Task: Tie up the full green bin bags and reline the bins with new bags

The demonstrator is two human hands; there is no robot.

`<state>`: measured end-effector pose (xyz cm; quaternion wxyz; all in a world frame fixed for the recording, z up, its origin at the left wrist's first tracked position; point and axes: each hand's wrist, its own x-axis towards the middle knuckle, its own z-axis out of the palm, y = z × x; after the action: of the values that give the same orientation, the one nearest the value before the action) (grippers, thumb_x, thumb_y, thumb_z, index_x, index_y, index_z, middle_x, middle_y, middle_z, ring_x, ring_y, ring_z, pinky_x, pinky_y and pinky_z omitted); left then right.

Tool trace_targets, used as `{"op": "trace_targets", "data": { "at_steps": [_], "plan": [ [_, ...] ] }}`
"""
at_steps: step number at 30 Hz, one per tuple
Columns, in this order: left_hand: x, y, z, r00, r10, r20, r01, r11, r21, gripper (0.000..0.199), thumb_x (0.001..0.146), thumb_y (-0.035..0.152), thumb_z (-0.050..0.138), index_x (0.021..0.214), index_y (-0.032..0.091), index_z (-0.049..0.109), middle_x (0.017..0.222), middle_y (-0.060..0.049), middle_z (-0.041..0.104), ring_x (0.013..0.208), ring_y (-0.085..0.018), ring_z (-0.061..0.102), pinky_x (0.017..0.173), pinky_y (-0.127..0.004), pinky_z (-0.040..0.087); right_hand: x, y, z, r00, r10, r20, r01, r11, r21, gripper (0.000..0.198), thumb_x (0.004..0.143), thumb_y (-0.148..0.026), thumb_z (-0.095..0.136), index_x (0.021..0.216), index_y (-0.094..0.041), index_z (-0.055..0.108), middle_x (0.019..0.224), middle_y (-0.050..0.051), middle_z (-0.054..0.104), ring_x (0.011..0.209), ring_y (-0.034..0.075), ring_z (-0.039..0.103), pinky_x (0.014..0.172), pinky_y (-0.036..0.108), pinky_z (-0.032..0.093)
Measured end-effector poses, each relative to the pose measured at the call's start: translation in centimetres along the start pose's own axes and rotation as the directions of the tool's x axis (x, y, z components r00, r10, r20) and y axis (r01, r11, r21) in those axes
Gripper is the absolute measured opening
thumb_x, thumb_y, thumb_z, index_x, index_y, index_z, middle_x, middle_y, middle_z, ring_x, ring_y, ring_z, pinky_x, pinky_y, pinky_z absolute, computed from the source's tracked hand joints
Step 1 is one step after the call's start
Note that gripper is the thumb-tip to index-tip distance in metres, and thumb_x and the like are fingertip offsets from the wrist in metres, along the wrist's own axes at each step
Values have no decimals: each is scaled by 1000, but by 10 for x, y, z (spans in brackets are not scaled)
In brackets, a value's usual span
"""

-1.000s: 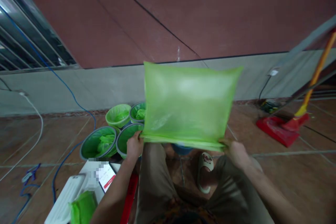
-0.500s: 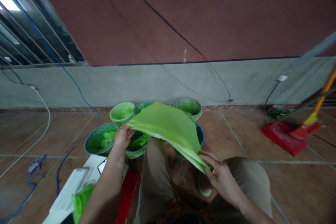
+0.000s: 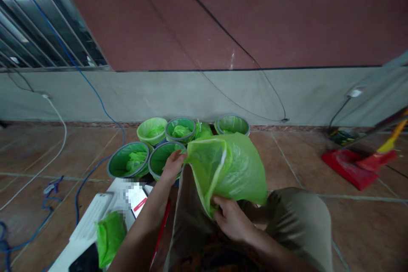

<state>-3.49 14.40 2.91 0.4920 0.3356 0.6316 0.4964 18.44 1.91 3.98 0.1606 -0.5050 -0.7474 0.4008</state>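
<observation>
A thin green plastic bag (image 3: 242,165) billows between my hands above my knees, its mouth spread open toward the left. My left hand (image 3: 174,165) pinches the far left edge of the mouth. Lower down, my right hand (image 3: 230,214) grips the near edge, fingers closed on the film. Just beyond the left hand stands a bin (image 3: 159,157) lined with green plastic. Another lined bin (image 3: 129,159) is to its left. Behind them are further lined bins (image 3: 181,129) (image 3: 152,131), and one more bin (image 3: 232,124) lies past the bag.
To my left, a white surface (image 3: 86,229) holds a folded green bundle (image 3: 110,236), a black item (image 3: 84,259) and a partly blurred phone (image 3: 137,199). A blue cable (image 3: 78,195) crosses the tiles near purple-handled scissors (image 3: 52,187). A red dustpan (image 3: 347,168) lies at right.
The bag has gone from stretched flat to puffed out with its mouth open. My right hand has moved left and down, my left hand right, so they are closer together.
</observation>
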Motion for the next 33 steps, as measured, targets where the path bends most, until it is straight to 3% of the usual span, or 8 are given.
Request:
{"op": "trace_targets", "data": {
  "at_steps": [3, 5, 8, 14, 19, 24, 28, 33],
  "plan": [
    [5, -3, -5, 986, 99, -134, -72, 979, 192, 54, 67, 37, 77, 114, 14, 62, 111, -12, 68, 106, -24, 63, 90, -32, 46, 2, -4, 1, 998, 36, 56, -33, 999, -43, 16, 76, -10, 46, 83, -17, 59, 76, 3, 62, 73, 15, 55, 69, 24, 34],
    [4, -7, -8, 988, 73, -135, -38, 968, 248, 56, 66, 39, 78, 114, 12, 62, 106, -12, 69, 104, -25, 64, 88, -33, 47, 5, -6, 6, 994, 40, 102, -32, 996, -79, 14, 77, -12, 48, 81, -17, 60, 74, 3, 61, 69, 14, 52, 66, 24, 32],
    [-6, -9, -6, 1000, 10, 24, -16, 961, 275, 55, 72, 47, 73, 115, 13, 62, 106, -13, 71, 101, -26, 66, 88, -34, 47, 10, -9, 15, 991, 20, 131, -12, 998, -61, 15, 76, -11, 49, 80, -16, 62, 76, 3, 63, 69, 13, 51, 65, 24, 32],
    [-17, 5, 10, 974, 88, 211, -181, 860, 476, 56, 82, 55, 60, 124, 19, 59, 119, -12, 69, 114, -29, 62, 97, -36, 43, 13, -19, 19, 992, 2, 125, -16, 994, 105, 12, 74, -12, 50, 75, -16, 61, 69, 1, 61, 64, 11, 50, 61, 22, 32],
    [-10, 7, 18, 956, 117, 268, -250, 802, 543, 66, 76, 42, 68, 133, 15, 52, 99, -11, 74, 94, -28, 68, 87, -36, 46, 11, -22, 13, 990, 11, 143, -44, 972, 231, 12, 75, -10, 50, 77, -17, 60, 61, -3, 57, 59, 10, 51, 57, 20, 34],
    [-17, 3, 29, 895, 171, 412, -399, 719, 569, 75, 77, 35, 66, 143, 9, 40, 106, -14, 72, 91, -26, 68, 85, -35, 48, 10, -22, 18, 986, -6, 166, -39, 963, 268, 12, 77, -12, 51, 78, -17, 61, 60, -3, 56, 60, 10, 54, 58, 19, 37],
    [-28, 9, 37, 893, 173, 416, -396, 744, 539, 68, 89, 39, 52, 147, 8, 35, 100, -13, 73, 96, -28, 68, 90, -39, 46, 10, -21, 22, 983, -24, 181, -22, 969, 248, 15, 76, -10, 50, 80, -16, 63, 63, -3, 59, 60, 10, 53, 60, 19, 38],
    [-44, 15, 48, 948, 146, 281, -247, 896, 369, 51, 87, 52, 53, 126, 20, 62, 102, -8, 74, 103, -27, 66, 91, -38, 48, 10, -23, 21, 982, -47, 183, -5, 962, 272, 16, 77, -9, 50, 80, -16, 64, 66, -2, 61, 59, 9, 51, 59, 19, 38]
  ]
}}
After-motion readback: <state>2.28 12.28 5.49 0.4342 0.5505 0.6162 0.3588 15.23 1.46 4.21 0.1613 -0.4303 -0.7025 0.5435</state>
